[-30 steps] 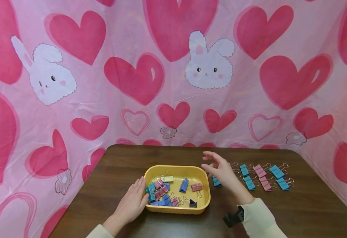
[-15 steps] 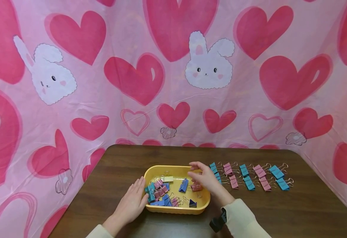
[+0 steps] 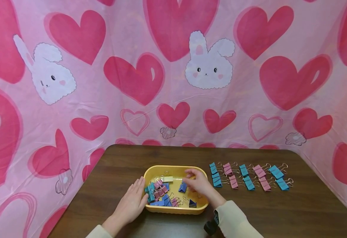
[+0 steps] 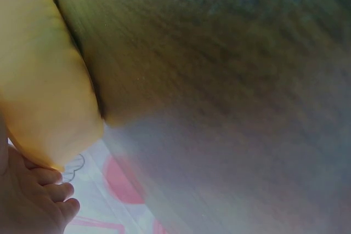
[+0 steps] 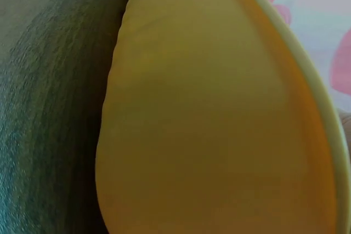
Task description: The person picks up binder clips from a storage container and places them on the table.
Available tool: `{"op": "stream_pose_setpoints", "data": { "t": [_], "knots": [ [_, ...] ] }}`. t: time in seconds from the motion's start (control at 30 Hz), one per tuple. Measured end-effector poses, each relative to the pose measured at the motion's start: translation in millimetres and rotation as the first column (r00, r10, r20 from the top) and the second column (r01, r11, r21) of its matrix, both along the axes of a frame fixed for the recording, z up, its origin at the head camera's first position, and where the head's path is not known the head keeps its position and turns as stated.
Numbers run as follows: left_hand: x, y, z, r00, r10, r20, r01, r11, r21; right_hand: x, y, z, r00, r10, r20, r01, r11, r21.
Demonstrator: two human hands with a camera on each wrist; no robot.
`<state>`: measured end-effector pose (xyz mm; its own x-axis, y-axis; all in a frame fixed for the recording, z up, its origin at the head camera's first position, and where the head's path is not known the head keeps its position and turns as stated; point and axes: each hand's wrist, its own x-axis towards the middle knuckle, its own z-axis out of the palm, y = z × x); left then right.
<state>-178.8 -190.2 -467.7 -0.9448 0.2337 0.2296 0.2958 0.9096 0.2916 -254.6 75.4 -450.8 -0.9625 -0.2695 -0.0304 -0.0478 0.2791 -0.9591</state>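
In the head view, a yellow plastic bin (image 3: 158, 209) holds binder clips in several colours. My left hand (image 3: 130, 200) rests against the bin's left side, fingers extended and thumb at the rim. My right hand (image 3: 201, 183) reaches over the bin's right part, thumb and forefinger apart. Its thumb tip overlaps the top of a blue binder clip (image 3: 183, 187); whether they touch I cannot tell. The hand hides a pink clip. A dark blue clip (image 3: 192, 203) lies nearer the front wall. In the left wrist view, fingertips (image 4: 59, 191) show beside the bin's wall (image 4: 49, 75).
Right of the bin, teal and pink binder clips (image 3: 260, 170) stand in two rows on the brown table (image 3: 304, 211). Teal, pink and blue clips (image 3: 161, 191) crowd the bin's left half, beside a pale yellow one (image 3: 168, 179). A heart-patterned cloth (image 3: 173, 89) hangs behind.
My right hand has moved left from above the laid-out teal clips into the bin, uncovering those clips. The bin's right edge has shifted slightly left. My left hand has stayed put.
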Motion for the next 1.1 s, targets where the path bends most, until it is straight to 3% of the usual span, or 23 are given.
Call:
{"op": "stream_pose_setpoints", "data": {
  "t": [0.33, 1.1],
  "knots": [
    [-0.6, -1.0, -3.0, 1.000, -0.004, -0.023, 0.004, 1.000, -0.004, -1.1, -4.5, -3.9, 0.998, 0.053, 0.020, -0.055, 0.994, 0.090],
    [-0.9, -0.6, -2.9, 1.000, -0.006, -0.027, 0.006, 1.000, -0.008, 3.7, -5.7, -1.3, 0.997, 0.070, 0.036, -0.071, 0.997, 0.027]
  ]
}}
